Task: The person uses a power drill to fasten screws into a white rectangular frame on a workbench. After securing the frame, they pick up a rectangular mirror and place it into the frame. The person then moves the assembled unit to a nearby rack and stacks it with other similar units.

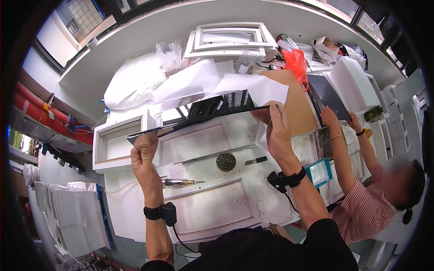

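Observation:
A thin, glossy dark sheet [219, 104] is held level above the bench, its surface mirroring the windows. My left hand [144, 151] pinches its left end, fingers closed. At the right end, my right hand [278, 131] grips the edge between thumb and fingers. Beneath lie white framed panels [208, 207] with a speckled, dusty surface. Between my forearms are a screwdriver [178, 182] with a clear handle, a round dish of small screws [226, 161] and a small black-handled tool [257, 160].
White frames [230, 38], a large white bag [135, 81] and a red plastic bag [294, 63] sit at the back. On the right, a co-worker [366, 203] holds another dark sheet [327, 97]. A blue tray [319, 172] lies beside my right forearm. Stacked panels [70, 219] stand left.

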